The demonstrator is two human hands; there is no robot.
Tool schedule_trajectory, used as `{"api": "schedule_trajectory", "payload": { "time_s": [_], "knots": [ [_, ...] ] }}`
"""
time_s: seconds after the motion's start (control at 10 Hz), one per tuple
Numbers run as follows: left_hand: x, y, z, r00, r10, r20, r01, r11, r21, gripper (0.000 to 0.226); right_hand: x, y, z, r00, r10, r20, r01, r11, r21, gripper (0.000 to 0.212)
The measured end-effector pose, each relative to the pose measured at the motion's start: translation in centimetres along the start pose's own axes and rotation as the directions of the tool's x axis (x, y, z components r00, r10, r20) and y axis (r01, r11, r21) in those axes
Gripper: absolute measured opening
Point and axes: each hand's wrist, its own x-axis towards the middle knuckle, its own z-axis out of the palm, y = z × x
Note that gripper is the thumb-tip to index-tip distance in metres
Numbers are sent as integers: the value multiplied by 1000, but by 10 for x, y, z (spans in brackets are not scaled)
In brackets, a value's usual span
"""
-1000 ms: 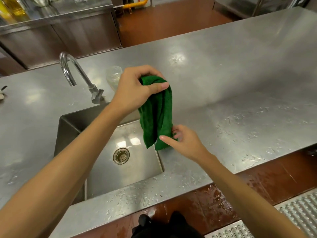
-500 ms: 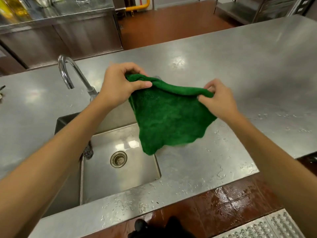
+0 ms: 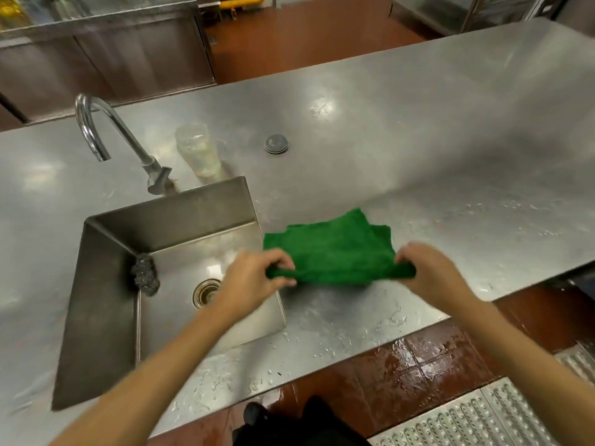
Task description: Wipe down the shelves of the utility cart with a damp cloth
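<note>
A green cloth (image 3: 331, 249) lies spread on the wet steel counter (image 3: 418, 140), just right of the sink. My left hand (image 3: 254, 275) pinches its near left corner, and my right hand (image 3: 425, 268) pinches its near right corner. The near edge is lifted slightly between both hands while the far part rests flat on the counter. No utility cart is in view.
A steel sink (image 3: 161, 236) with a drain (image 3: 206, 292) and a steel scourer (image 3: 145, 275) sits at left, under a curved tap (image 3: 106, 130). A clear plastic container (image 3: 198, 151) and a round grey lid (image 3: 276, 143) stand behind. Wet red floor tiles (image 3: 418, 358) and a metal grate (image 3: 483, 416) lie below.
The cloth went from hanging bunched in my left hand to being opened out between both hands, then lowered onto the counter right of the sink. Both hands dropped toward me.
</note>
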Motion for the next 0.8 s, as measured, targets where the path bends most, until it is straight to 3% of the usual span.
{"api": "schedule_trajectory", "payload": {
  "time_s": [0.1,0.2,0.4,0.5,0.6,0.7,0.8],
  "knots": [
    [-44,-20,70,957,-202,209,192,979,70,20,-46,25,64,953,100,285,-75,993,-96,27],
    [-75,-33,115,905,-299,304,254,951,178,18,-78,39,100,905,182,386,-144,982,-126,22],
    [-90,-38,121,880,-302,367,264,953,152,19,-101,41,111,917,242,318,-254,967,-2,26],
    [-88,-34,115,899,-289,330,294,955,36,22,-102,30,108,917,274,290,-301,952,53,24],
    [-81,-29,109,924,-322,207,363,907,-212,22,-99,1,97,927,301,225,-352,905,239,24],
    [-77,-19,95,905,-405,130,416,776,-475,16,-92,-43,81,921,355,164,-388,784,484,23],
    [-73,-7,75,886,-453,97,408,666,-624,15,-79,-91,69,910,407,84,-351,643,681,27]
  ]
}}
